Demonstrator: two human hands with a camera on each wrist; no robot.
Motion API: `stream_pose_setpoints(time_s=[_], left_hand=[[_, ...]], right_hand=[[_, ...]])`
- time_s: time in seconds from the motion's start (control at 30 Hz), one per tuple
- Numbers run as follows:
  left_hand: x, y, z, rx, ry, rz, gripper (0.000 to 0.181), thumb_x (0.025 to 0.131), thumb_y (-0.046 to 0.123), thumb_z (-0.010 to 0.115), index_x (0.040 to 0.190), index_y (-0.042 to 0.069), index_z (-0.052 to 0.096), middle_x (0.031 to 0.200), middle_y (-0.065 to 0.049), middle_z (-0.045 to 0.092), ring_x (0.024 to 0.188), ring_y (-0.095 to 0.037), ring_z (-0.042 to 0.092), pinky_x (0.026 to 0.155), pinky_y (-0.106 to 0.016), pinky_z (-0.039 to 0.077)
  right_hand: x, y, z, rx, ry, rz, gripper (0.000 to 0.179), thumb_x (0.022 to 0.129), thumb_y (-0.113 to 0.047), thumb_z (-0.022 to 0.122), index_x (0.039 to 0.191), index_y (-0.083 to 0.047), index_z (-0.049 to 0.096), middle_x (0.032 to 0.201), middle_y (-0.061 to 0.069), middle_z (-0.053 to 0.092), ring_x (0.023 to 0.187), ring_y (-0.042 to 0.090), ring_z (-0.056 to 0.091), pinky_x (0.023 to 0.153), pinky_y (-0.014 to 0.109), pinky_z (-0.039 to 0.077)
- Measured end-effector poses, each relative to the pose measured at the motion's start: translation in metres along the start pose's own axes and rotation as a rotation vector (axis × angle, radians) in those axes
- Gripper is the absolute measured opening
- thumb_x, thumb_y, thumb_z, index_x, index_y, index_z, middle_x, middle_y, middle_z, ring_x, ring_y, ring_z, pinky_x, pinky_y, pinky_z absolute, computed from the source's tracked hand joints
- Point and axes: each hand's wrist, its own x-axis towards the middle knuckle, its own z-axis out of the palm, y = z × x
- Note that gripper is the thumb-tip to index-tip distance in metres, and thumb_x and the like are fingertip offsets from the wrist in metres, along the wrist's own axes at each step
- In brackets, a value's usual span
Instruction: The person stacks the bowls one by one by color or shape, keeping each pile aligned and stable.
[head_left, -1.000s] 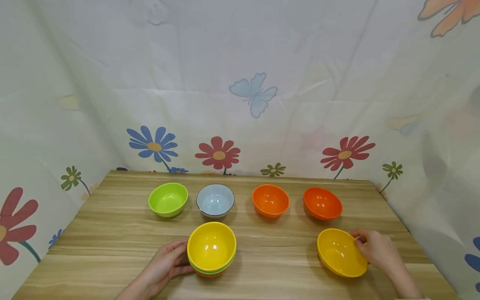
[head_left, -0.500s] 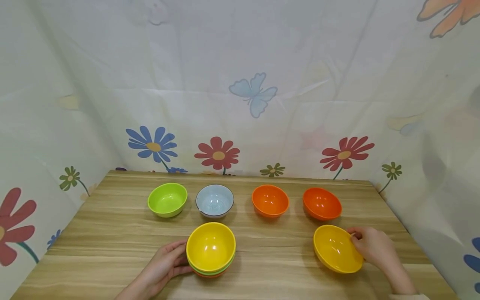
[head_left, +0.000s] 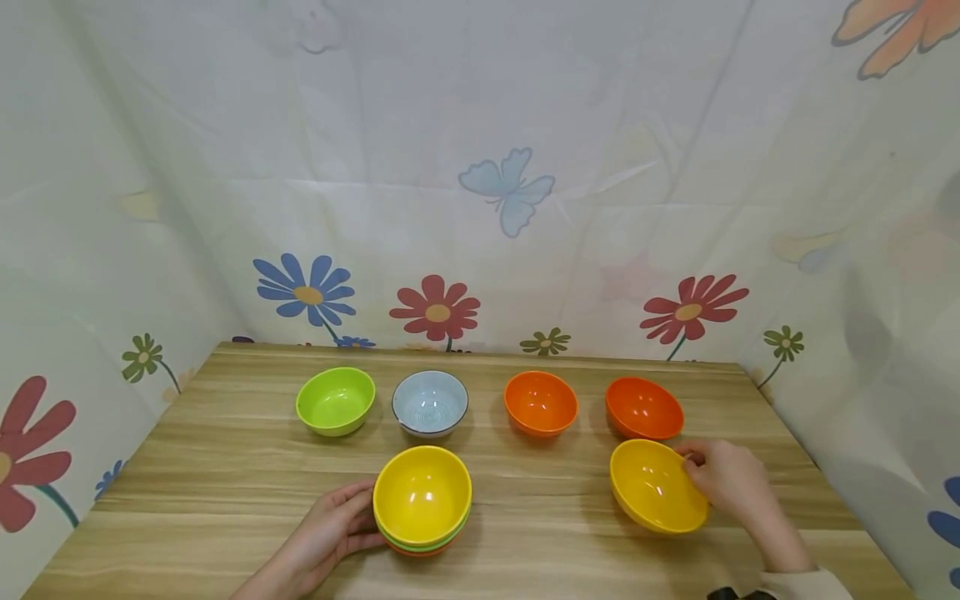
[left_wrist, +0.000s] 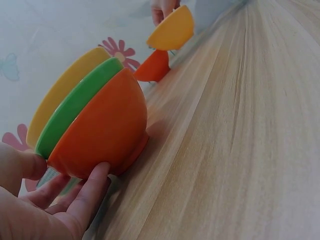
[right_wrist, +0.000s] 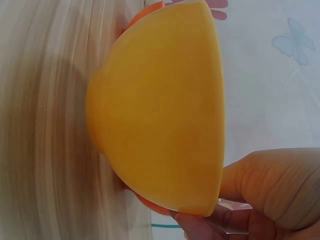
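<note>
one wooden worktop (head_left: 540, 542) carries everything. near its front stands the stack (head_left: 422, 498), yellow bowl in green in orange. smooth and glossy, it is probably stiff, slightly slippery and the heavier load; it is best cupped low around the orange wall so the nest stays together. the single yellow bowl (head_left: 660, 486), to its right, tilts and seems just clear of the worktop; likely light, it should suit a rim hold. the left hand (head_left: 337, 525) curls round the stack's side; the right hand (head_left: 727, 479) pinches the single bowl's rim, its thumb tip hidden inside. the lower bowls' insides are covered. a dark scrap (head_left: 723, 593) by the sleeve (head_left: 802, 583) is cut off, unidentifiable.
</note>
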Motion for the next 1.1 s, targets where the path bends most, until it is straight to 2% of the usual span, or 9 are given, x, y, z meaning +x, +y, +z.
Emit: stream_pose_setpoints(time_s=[0.1,0.6,0.83,1.1], left_hand=[[0.000,0.000,0.000,0.002,-0.002,0.002,0.060,0.095,0.031,0.048,0.136,-0.009,0.032,0.115,-0.012,0.062,0.094,-0.019,0.063,0.083,-0.040,0.053],[0.000,-0.003,-0.001,-0.001,-0.005,0.042,0.058,0.097,0.030,0.046,0.136,-0.011,0.031,0.114,-0.012,0.062,0.094,-0.019,0.063,0.083,-0.041,0.053],[0.000,-0.002,-0.001,-0.001,0.010,0.019,0.056,0.097,0.029,0.045,0.136,-0.010,0.032,0.114,-0.012,0.063,0.093,-0.019,0.063,0.082,-0.040,0.053],[-0.001,-0.002,0.000,0.005,0.022,0.011,0.055,0.097,0.027,0.045,0.136,-0.010,0.032,0.112,-0.011,0.063,0.092,-0.019,0.064,0.082,-0.040,0.054]], right_hand=[[0.002,-0.005,0.001,-0.004,0.017,-0.015,0.017,0.078,-0.004,0.059,0.091,-0.002,0.070,0.072,0.005,0.063,0.056,0.015,0.046,0.048,0.027,0.036],[0.018,-0.038,-0.001,0.012,0.022,-0.085,0.017,0.078,0.000,0.062,0.093,0.004,0.069,0.076,0.010,0.063,0.057,0.016,0.047,0.050,0.025,0.044],[0.025,-0.056,-0.002,0.010,0.017,-0.100,0.018,0.079,-0.001,0.062,0.095,0.003,0.069,0.072,0.007,0.060,0.053,0.015,0.043,0.047,0.023,0.038],[0.032,-0.074,-0.002,0.030,0.006,-0.121,0.018,0.078,0.001,0.062,0.095,0.003,0.070,0.078,0.010,0.064,0.056,0.016,0.046,0.051,0.024,0.043]])
